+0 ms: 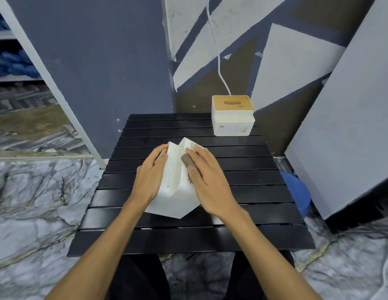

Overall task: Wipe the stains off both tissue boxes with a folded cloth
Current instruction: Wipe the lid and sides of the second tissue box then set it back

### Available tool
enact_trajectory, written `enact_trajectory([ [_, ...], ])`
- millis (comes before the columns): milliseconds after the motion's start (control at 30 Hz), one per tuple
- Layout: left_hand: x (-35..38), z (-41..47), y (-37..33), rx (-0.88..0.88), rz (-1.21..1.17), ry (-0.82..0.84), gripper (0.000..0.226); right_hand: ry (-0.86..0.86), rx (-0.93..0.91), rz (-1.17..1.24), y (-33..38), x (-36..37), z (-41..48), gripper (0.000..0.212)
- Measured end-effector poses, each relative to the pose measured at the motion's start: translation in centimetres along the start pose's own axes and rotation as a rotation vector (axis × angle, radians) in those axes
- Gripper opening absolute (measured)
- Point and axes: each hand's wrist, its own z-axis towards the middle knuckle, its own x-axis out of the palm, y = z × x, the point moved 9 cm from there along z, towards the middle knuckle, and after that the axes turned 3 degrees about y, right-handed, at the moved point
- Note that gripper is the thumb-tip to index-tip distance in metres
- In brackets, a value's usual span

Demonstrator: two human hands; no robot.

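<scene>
Black slatted table (243, 187), marble floor (37, 202), 2 tissue boxes (233, 118), painted wall (275, 50)

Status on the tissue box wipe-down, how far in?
Nothing looks finished. In hand: the left hand steadies the tipped white tissue box on the black slatted table while the right hand presses the folded grey cloth on it; brown specks still dot the face beside the cloth. Left: the upright white box with the wooden lid at the far right edge, stains visible on its front, untouched.
</scene>
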Motion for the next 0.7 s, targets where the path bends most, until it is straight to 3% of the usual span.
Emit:
enact_trajectory([
  [100, 0.2, 0.1, 0.0, -0.002, 0.002, 0.002, 0.027, 0.020, -0.010, -0.015, -0.4, -0.2, 1.2, 0.040],
  [233, 0.3, 0.2, 0.0, -0.005, 0.012, -0.008, 0.028, 0.006, 0.161, 0.094, -2.6, 0.1, 0.4, 0.045],
  [400, 0.3, 0.1, -0.2, 0.007, 0.047, 0.001, 0.028, -0.003, 0.088, -0.017, -0.6, 0.7, -0.6, 0.061],
  [567, 0.3, 0.7, 0.0, -0.018, 0.050, 0.032, 0.027, 0.047, 0.090, -0.007, -0.8, 0.2, 0.8, 0.049],
  [700, 0.6, 2.3, 0.3, -0.079, -0.008, 0.053, 0.020, 0.021, 0.091, 0.054, -0.8, 0.1, -0.3, 0.052],
])
